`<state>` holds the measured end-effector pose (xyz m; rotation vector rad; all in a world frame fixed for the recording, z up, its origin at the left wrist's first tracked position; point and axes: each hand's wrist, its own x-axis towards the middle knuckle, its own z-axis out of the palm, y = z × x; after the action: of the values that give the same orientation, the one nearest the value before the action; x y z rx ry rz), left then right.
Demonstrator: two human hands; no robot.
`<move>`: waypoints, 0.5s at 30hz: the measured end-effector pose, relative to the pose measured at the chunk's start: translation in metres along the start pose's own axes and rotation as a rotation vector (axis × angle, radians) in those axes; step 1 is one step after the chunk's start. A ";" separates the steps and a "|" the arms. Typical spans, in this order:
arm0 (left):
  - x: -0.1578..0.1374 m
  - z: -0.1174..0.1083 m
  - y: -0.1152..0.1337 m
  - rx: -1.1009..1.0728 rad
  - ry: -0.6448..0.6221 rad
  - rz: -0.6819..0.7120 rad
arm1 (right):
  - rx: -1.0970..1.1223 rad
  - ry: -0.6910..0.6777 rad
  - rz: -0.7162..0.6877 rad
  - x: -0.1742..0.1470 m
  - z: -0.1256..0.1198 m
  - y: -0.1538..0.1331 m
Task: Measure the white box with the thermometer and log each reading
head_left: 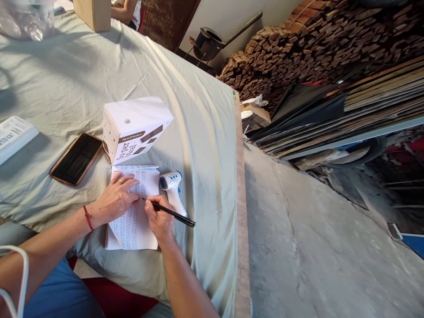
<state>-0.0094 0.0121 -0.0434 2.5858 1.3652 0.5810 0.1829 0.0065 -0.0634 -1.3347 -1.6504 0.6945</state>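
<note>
A notebook (132,232) covered in handwritten lines lies open on the cloth-covered table. My left hand (115,198) rests flat on its pages, fingers spread, with a ring on one finger and a red cord at the wrist. My right hand (160,218) grips a black pen (175,215), its tip at the page close to my left fingertips. Just right of the notebook lies a white and blue infrared thermometer (174,190). Touching or nearly touching the notebook's top edge stands a white Super Meal box (137,126). A smartphone (77,158) with a dark screen lies to the left.
A white box (16,134) sits at the left edge, and a cardboard box (94,15) and plastic bag (28,20) at the back. Another person's arm (124,11) shows behind. Stacked firewood (281,53) and flat boards (364,108) lie beyond the table's right edge (242,212).
</note>
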 end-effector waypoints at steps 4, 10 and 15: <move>0.000 0.000 0.000 -0.005 0.004 0.009 | 0.003 0.023 -0.003 0.000 0.000 0.000; 0.000 -0.001 0.001 -0.054 0.010 -0.010 | -0.010 0.008 0.012 0.000 0.001 0.001; 0.000 -0.001 0.000 -0.011 -0.002 -0.001 | -0.014 0.009 0.009 0.000 0.001 0.002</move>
<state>-0.0094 0.0121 -0.0426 2.5764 1.3591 0.5845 0.1830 0.0069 -0.0653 -1.3542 -1.6451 0.6829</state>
